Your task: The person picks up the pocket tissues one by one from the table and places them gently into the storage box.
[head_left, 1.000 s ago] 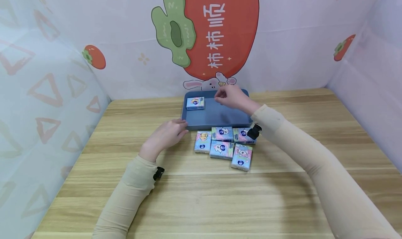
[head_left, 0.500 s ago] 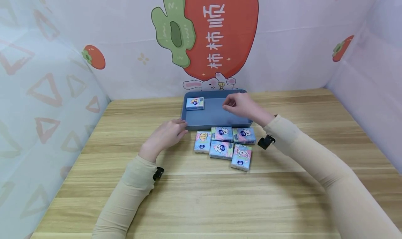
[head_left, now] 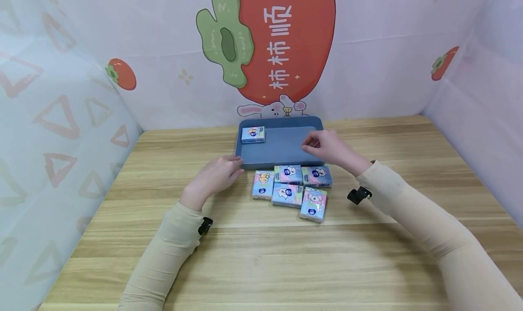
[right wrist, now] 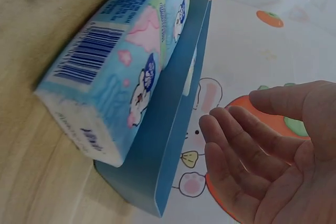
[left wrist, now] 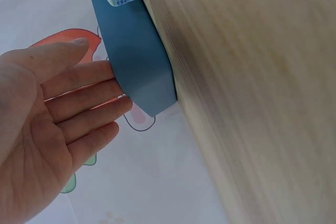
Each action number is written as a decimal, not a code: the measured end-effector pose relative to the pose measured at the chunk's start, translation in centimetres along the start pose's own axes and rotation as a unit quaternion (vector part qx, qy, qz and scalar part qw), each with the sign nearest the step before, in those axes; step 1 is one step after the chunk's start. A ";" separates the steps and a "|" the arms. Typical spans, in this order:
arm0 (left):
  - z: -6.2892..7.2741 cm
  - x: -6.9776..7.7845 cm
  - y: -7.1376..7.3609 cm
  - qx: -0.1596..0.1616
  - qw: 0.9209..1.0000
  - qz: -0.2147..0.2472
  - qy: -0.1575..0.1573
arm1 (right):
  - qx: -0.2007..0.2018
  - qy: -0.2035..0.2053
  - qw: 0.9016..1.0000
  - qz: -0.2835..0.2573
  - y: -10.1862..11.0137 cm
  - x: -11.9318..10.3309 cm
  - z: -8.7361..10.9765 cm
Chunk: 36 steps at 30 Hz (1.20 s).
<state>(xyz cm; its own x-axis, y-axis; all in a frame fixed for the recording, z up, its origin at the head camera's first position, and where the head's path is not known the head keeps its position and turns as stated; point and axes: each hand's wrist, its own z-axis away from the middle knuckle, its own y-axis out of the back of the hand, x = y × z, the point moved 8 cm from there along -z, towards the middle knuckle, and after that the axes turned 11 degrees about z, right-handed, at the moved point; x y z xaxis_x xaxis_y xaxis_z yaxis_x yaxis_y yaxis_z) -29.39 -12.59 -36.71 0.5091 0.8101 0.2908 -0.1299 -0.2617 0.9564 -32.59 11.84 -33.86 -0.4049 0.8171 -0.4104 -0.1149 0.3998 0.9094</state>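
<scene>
A blue tray (head_left: 282, 159) lies at the back of the wooden table, with one tissue pack (head_left: 253, 135) in its far left corner. My left hand (head_left: 215, 177) rests its fingertips on the tray's near left corner; the left wrist view shows the fingers (left wrist: 86, 98) nearly straight against the rim. Over the tray's right part hovers my right hand (head_left: 330, 148), fingers loosely bent, holding nothing. In the right wrist view its palm (right wrist: 273, 166) faces the tray wall. Several more tissue packs (head_left: 288, 194) lie flat in a cluster in front of the tray.
A printed cloth (head_left: 163, 38) hangs as a wall right behind the tray, with more cloth on both sides. The wooden table (head_left: 261, 261) stretches in front of the packs and to either side.
My right hand has moved right and toward me, from over the middle of the tray to its right side. The left hand and the packs stay put.
</scene>
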 end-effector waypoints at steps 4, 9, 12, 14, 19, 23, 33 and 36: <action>0.0 0.0 0.0 0.001 1.000 0.003 -0.001 | 0.002 -0.008 1.000 0.006 -0.1 0.6 0.7; 0.1 0.1 0.0 0.005 1.000 0.001 -0.007 | 0.009 -0.020 1.000 0.013 -0.1 1.3 1.4; 0.1 0.3 0.1 0.008 1.000 -0.001 -0.018 | 0.019 -0.025 0.999 0.014 0.0 1.8 1.9; 0.1 0.3 0.1 0.009 1.000 0.000 -0.021 | 0.025 -0.026 0.999 0.017 0.0 2.1 2.2; 0.1 0.4 0.2 0.008 1.000 0.006 -0.018 | 0.021 -0.033 0.999 0.018 -0.2 2.8 3.0; 0.1 0.4 0.2 0.007 1.000 0.006 -0.020 | 0.013 -0.041 0.999 0.018 -0.4 3.4 3.4; 0.1 0.5 0.3 0.012 1.000 0.000 -0.029 | -0.027 -0.060 0.998 0.016 -0.8 4.3 4.3; 0.1 0.5 0.3 0.012 0.999 -0.001 -0.029 | -0.033 -0.059 0.998 0.017 -1.1 4.4 4.4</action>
<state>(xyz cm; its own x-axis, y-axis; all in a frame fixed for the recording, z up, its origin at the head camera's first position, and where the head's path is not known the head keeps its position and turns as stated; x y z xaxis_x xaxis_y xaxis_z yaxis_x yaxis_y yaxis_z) -29.08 -12.29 -36.29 0.5587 0.7783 0.2865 -0.1085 -0.2739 0.9556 -30.27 16.83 -36.94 -0.3000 0.8748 -0.3804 -0.1636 0.3457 0.9240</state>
